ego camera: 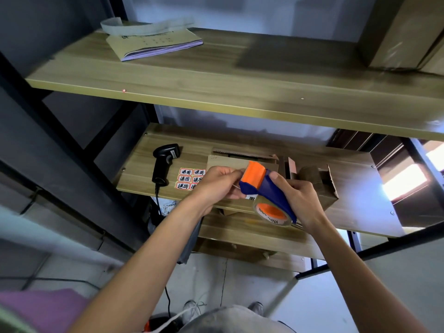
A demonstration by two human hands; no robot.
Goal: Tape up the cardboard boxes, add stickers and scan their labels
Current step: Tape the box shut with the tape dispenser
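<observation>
- A person's right hand [298, 198] grips the blue handle of a tape dispenser [266, 188], fingers wrapped round it & thumb up on the blue neck. The tool is held in the air in front of the middle shelf [355, 179], touching no box.
- The left hand [217, 182] meets the dispenser's orange front, thumb & fingers curled and pinched together at the toothed edge. Whether a tape end sits btwn them can't be told.
- The tape roll [271, 212], clear w/ an orange core, hangs at the dispenser's lower end, just beside the right wrist.
- On the middle shelf, behind the hands, lies a flattish cardboard box [228, 162] w/ a flap raised at the back, partly hidden by the dispenser. To its right is a smaller cardboard box [319, 186], open, flaps loose.
- A sticker sheet [188, 179] of red-framed labels w/ black characters lies flat on the shelf left of the flattish box, its right edge behind the left hand.
- A black barcode scanner [164, 164] lies just left of the stickers, head toward the back, its cable [157, 198] dropping over the shelf's front edge.
- On the upper shelf [216, 80], a booklet [153, 44] at left has a paper strip [144, 26] curled on top; a big carton [403, 32] stands at far right.
- At the bottom of the frame are the person's shoes [192, 308] on a pale floor [324, 308].
</observation>
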